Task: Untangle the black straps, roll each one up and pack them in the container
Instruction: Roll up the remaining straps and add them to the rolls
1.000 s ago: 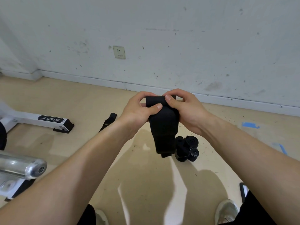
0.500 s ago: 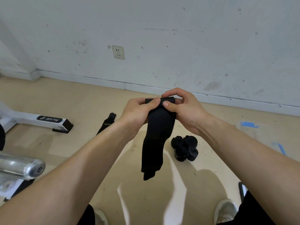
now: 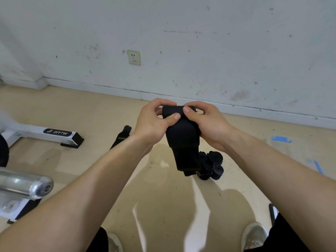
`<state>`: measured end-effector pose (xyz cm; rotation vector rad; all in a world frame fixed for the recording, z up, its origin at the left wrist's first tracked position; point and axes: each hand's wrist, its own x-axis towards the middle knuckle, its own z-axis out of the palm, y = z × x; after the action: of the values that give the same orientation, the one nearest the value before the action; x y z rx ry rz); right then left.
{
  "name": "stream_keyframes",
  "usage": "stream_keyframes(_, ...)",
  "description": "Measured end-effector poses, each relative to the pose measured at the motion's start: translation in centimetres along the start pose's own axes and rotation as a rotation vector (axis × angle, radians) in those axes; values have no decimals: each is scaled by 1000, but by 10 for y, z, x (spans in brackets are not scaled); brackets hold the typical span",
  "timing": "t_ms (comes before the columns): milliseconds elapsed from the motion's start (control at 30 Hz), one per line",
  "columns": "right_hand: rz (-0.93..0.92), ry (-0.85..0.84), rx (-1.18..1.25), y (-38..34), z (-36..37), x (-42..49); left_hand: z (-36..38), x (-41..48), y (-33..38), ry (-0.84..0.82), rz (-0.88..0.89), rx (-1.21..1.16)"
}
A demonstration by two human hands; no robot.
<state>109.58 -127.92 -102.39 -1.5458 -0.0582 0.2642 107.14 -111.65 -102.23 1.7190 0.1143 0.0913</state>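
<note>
Matt black cloth strap (image 3: 183, 140), glossy floor (image 3: 163, 197) — polished metal bar (image 3: 23, 184), scuffed wall (image 3: 200, 51)

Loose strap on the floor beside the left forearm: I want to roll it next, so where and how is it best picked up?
Probably at its far tip. The loose strap lies flat on the floor with that tip pointing toward the wall, so come down from above and pinch across its narrow width. Its near part is hidden behind the left forearm.

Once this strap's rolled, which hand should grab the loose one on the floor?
Probably the left hand: the loose strap lies on its side, beside that forearm. The right hand must cross. Both grip the hanging strap.
</note>
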Motion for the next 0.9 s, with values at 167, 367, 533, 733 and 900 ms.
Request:
stream_keyframes(167, -7, 24, 28, 1, -1, -1, -2, 2, -3, -93, -144, -77)
stream_keyframes(367, -24, 41, -2, 2, -3, 0, 5, 2, -5, -102, -159, -103)
stream_keyframes(533, -40, -4, 7, 1, -3, -2, 6, 2, -3, -65, -115, -98)
stream_keyframes(733, 32, -46, 87, 0, -3, -2, 2, 3, -2, -24, -89, -96)
stream_keyframes(900, 88, -67, 69, 1, 1, -2, 0, 3, -2, 15, -61, -66)
